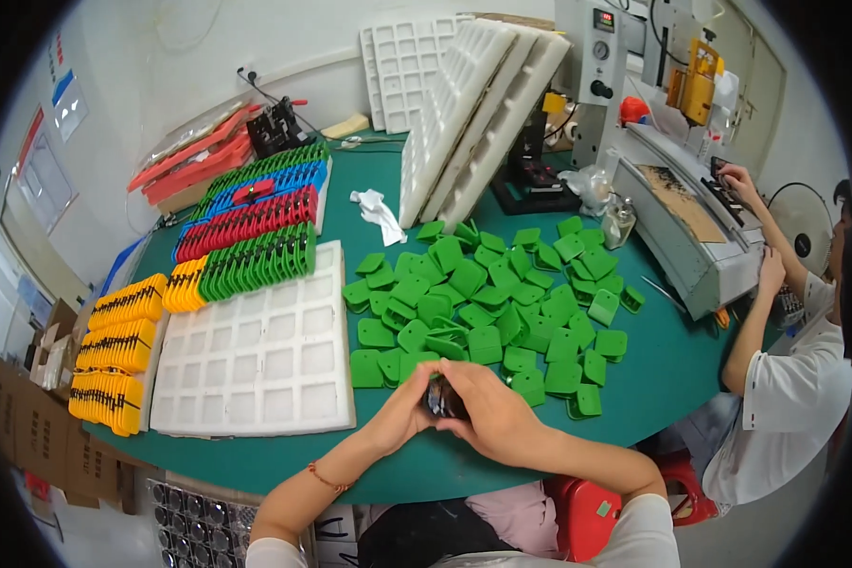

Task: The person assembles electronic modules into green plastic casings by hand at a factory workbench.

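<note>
Both my hands meet at the near edge of the table, cupped around a small dark, shiny piece [442, 398]. My left hand [399, 409] closes on it from one side and my right hand [497, 412] from the other. Fingers cover most of the piece, so its kind is hard to make out. Just beyond my fingertips lies a loose heap of green plastic pieces [483, 346], folded with rounded corners. A white foam tray [256, 355] with square pockets lies to the left of my hands.
Yellow [114, 346], red, blue and green pieces stand in rows at the left. White foam trays [464, 104] lean at the back. A person [786, 379] works at a machine [682, 218] on the right. Dark round parts [194, 521] sit below the table edge.
</note>
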`<act>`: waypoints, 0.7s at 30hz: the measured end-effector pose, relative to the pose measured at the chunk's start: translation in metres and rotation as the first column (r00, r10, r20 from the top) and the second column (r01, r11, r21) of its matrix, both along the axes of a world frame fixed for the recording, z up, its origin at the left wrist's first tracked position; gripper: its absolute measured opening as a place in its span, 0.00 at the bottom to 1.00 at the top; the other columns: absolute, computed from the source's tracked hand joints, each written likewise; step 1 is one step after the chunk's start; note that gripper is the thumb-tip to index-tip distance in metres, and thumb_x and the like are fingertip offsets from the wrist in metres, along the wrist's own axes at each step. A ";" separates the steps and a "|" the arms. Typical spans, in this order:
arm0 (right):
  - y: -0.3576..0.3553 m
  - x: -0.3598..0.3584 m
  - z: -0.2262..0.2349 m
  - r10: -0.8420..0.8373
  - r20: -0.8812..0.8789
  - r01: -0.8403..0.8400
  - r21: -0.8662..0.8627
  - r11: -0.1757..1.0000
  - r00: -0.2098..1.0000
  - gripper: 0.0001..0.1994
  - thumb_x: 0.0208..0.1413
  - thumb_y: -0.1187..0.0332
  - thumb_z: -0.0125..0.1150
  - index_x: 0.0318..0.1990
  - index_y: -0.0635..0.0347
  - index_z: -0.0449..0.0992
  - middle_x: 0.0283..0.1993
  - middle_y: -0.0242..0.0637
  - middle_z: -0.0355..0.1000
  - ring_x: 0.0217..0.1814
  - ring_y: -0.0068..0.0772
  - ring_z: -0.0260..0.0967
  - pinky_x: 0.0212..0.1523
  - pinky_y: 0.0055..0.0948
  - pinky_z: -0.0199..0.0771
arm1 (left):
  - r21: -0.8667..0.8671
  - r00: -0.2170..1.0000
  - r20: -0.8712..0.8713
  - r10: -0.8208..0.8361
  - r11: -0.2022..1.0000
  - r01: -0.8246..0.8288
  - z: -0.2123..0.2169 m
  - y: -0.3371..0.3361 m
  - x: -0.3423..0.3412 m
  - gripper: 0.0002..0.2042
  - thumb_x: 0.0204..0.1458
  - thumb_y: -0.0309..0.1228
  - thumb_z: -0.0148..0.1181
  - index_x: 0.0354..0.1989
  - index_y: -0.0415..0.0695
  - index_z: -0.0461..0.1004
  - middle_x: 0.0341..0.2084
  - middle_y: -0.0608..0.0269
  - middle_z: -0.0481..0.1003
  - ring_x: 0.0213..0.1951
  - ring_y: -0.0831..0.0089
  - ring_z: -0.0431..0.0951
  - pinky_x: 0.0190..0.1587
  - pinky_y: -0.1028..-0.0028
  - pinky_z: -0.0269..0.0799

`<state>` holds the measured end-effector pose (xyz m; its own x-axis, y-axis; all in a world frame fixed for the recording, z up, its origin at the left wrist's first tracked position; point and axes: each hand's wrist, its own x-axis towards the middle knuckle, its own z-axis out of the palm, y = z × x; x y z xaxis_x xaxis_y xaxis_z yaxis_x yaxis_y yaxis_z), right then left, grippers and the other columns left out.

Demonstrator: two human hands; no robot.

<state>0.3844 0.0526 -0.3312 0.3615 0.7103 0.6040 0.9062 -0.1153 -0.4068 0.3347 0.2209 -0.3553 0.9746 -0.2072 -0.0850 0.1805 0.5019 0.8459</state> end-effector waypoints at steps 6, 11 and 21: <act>0.016 0.023 -0.035 0.043 -0.153 -0.038 0.032 0.999 0.987 0.35 0.46 0.69 0.63 0.60 0.69 0.53 0.55 0.55 0.60 0.55 0.56 0.61 0.53 0.39 0.65 | 0.020 0.988 -0.072 0.135 0.991 -0.134 -0.011 0.010 0.002 0.22 0.63 0.46 0.31 0.52 0.40 0.60 0.44 0.54 0.68 0.42 0.66 0.74 0.42 0.64 0.74; 0.009 0.033 -0.033 0.044 -0.169 -0.043 0.011 0.999 0.985 0.32 0.46 0.70 0.63 0.58 0.67 0.56 0.56 0.52 0.60 0.55 0.53 0.61 0.52 0.38 0.67 | 0.006 0.986 -0.077 0.148 0.989 -0.148 -0.010 0.008 0.001 0.22 0.63 0.45 0.32 0.50 0.37 0.60 0.43 0.52 0.69 0.40 0.64 0.75 0.42 0.64 0.75; 0.006 0.050 -0.029 0.159 -0.185 -0.157 0.024 0.987 0.970 0.28 0.41 0.71 0.67 0.52 0.64 0.66 0.54 0.47 0.65 0.53 0.48 0.65 0.50 0.36 0.69 | 0.128 0.959 0.056 0.277 0.951 -0.282 -0.014 0.011 -0.002 0.22 0.63 0.41 0.34 0.52 0.33 0.60 0.41 0.49 0.70 0.40 0.61 0.75 0.41 0.63 0.77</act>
